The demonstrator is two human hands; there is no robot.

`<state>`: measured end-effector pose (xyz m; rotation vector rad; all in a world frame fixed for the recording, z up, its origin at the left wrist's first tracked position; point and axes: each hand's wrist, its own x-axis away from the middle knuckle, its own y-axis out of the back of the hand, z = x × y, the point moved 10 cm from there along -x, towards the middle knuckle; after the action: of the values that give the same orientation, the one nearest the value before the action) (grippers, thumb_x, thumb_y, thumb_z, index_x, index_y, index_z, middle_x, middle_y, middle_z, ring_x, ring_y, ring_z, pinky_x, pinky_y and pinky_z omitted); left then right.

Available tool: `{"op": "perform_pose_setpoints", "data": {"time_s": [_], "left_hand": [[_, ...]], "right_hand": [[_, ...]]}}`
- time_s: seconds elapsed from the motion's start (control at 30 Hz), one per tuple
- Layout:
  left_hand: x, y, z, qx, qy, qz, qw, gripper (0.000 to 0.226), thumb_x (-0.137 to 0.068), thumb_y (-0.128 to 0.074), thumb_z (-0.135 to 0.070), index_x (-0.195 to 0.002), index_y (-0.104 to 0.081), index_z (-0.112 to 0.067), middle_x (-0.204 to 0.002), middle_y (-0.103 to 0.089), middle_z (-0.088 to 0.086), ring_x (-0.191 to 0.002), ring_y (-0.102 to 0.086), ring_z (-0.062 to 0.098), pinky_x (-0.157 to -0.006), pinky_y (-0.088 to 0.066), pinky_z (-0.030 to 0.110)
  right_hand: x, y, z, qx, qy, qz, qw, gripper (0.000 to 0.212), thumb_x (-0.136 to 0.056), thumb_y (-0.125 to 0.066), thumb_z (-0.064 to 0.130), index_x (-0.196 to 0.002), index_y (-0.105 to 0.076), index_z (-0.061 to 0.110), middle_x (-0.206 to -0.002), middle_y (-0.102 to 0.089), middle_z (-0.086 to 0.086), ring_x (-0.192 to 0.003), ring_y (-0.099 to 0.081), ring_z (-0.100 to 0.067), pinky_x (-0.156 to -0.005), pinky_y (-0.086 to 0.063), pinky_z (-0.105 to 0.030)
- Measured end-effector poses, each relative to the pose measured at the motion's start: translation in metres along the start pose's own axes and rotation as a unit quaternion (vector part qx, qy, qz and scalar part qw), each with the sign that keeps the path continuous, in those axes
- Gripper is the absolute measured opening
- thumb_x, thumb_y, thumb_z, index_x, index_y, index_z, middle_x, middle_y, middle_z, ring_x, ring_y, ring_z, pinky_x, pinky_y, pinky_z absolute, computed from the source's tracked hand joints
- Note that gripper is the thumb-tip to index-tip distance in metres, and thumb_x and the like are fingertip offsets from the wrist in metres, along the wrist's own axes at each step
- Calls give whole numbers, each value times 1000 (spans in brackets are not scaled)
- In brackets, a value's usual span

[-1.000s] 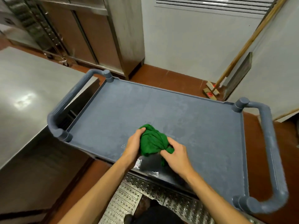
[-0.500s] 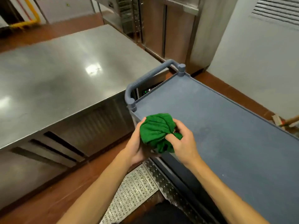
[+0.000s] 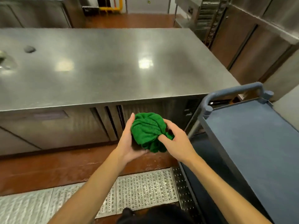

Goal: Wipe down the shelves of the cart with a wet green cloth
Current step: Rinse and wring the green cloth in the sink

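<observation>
A bunched green cloth (image 3: 148,129) is held in the air between both hands, off the cart and over the red floor. My left hand (image 3: 129,143) cups it from the left and below. My right hand (image 3: 176,143) grips it from the right, thumb pressed into the folds. The grey-blue cart (image 3: 252,143) stands at the right, its top shelf bare, with a curved handle (image 3: 233,92) at the near-left end. The lower shelves are mostly hidden under the top one.
A long steel counter (image 3: 105,67) with cabinet fronts fills the middle and left. Steel cabinets (image 3: 252,38) stand at the far right. A perforated metal floor grate (image 3: 142,189) lies below my arms. A small dark lump (image 3: 29,49) sits on the counter's far left.
The cloth has been lifted off the cart's top shelf and carried left, clear of the cart. My view has swung left from the cart toward the steel counter.
</observation>
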<state>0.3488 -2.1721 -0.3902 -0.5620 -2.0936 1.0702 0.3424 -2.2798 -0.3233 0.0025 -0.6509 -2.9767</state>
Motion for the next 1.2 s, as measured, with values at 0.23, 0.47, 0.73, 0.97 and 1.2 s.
{"op": "perform_pose_setpoints", "data": {"time_s": [0.23, 0.47, 0.73, 0.97, 1.2], "left_hand": [[113, 129, -80, 63, -144, -143, 977, 71, -85, -63, -63, -131, -66, -9, -132, -63, 21, -112, -67, 36, -94, -54, 48], [241, 216, -144, 102, -331, -268, 899, 39, -93, -59, -40, -111, -75, -10, -112, -71, 17, -98, -71, 33, -78, -58, 42], [368, 275, -181, 91, -417, -436, 792, 28, -90, -63, -30, -105, -76, -10, -110, -73, 18, -100, -72, 33, -87, -58, 47], [441, 327, -241, 23, -419, -573, 704, 31, -81, -75, -38, -107, -75, -21, -105, -77, 7, -94, -75, 25, -69, -59, 32], [476, 371, -335, -42, -417, -640, 645, 53, -72, -85, -46, -117, -64, -27, -107, -75, 0, -92, -75, 17, -59, -57, 24]], "right_hand": [[-47, -177, 54, 70, 18, 170, 983, 58, -78, -64, 27, -133, -49, 36, -126, -46, 9, -107, -45, 6, -94, -34, -13], [-45, -338, 116, -85, -33, 318, 944, 47, -70, -66, 70, -113, -53, 55, -112, -64, 31, -103, -59, 13, -79, -47, -8], [-32, -486, 155, -158, -160, 457, 861, 60, -54, -73, 81, -101, -71, 45, -105, -75, 9, -97, -73, -14, -84, -59, -42], [-55, -592, 173, -221, -261, 547, 764, 56, -56, -79, 74, -97, -76, 35, -105, -76, -4, -101, -72, -29, -84, -57, -53], [-138, -669, 213, -223, -260, 550, 761, 67, -62, -83, 52, -118, -67, 18, -107, -75, -11, -98, -73, -29, -82, -59, -48]]}}
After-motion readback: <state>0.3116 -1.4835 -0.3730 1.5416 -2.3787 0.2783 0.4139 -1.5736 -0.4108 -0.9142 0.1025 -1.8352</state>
